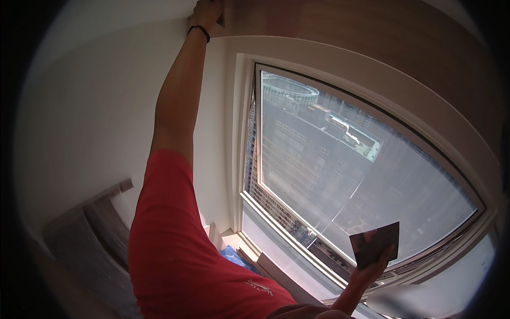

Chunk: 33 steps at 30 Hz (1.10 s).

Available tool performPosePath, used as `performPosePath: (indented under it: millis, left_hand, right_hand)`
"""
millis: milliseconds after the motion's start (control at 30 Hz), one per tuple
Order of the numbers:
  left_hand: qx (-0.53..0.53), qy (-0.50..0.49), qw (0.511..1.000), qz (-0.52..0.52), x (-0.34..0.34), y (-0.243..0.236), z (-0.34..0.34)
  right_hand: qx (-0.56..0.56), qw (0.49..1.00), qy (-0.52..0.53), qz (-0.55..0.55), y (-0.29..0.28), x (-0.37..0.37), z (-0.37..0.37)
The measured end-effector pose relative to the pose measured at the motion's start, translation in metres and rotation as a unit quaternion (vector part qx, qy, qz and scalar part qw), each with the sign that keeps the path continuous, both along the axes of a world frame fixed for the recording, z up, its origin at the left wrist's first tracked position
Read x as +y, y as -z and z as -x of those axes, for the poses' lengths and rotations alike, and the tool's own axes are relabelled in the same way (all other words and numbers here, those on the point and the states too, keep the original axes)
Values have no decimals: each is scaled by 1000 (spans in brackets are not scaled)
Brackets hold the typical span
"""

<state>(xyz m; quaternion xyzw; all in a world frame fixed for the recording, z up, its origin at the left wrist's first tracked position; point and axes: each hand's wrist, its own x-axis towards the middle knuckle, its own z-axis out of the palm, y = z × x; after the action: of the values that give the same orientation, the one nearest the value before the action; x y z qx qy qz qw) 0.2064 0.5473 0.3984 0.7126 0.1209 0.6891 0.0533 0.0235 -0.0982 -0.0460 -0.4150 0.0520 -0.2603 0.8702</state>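
Observation:
My left arm, in a red sleeve, reaches up to the top edge of the view. There my left hand (209, 10) is at the end of a wood-toned panel (319, 21) above the window, its fingers curled and partly cut off by the frame. A small dark corner (221, 22) pokes out beside it; what it belongs to is hidden. Lower right, my right hand (376, 267) grips a dark, thin, square sheet (376, 243) by its lower edge, held up in front of the window glass. A dark bracelet (200, 32) circles my left wrist.
A large tilted window (340, 159) looks down on tall buildings. Below it runs a sill (281, 279), with a blue plastic-like item (237, 257) nearby. At the lower left is a dark piece of furniture (87, 250) against the pale wall (90, 122).

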Motion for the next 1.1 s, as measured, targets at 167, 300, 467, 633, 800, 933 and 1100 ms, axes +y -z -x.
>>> performPosePath:
  millis: [167,300,467,633,800,933,1100]
  left_hand:
    - [74,-90,987,-110,26,-29,-30]
    - [78,-148,964,-207,41,-44,-40]
    - [54,-202,928,-307,51,-56,-57]
    - [40,-212,928,-304,18,-58,-53]
    - [-15,240,967,86,-67,-44,-13]
    - [15,323,939,119,-131,-37,19]
    - [-3,225,967,123,-171,-33,34]
  right_hand:
    - [25,998,54,-12,0,17,-8]
    - [-1,1000,24,-16,3,15,-9]
    - [-7,1000,22,-11,7,6,-10]
    - [10,999,28,-16,4,1,-3]
    - [6,1000,26,-14,2,-9,5]
    - [1,1000,8,-26,2,-22,15]
    - [8,999,10,-30,4,-34,22]
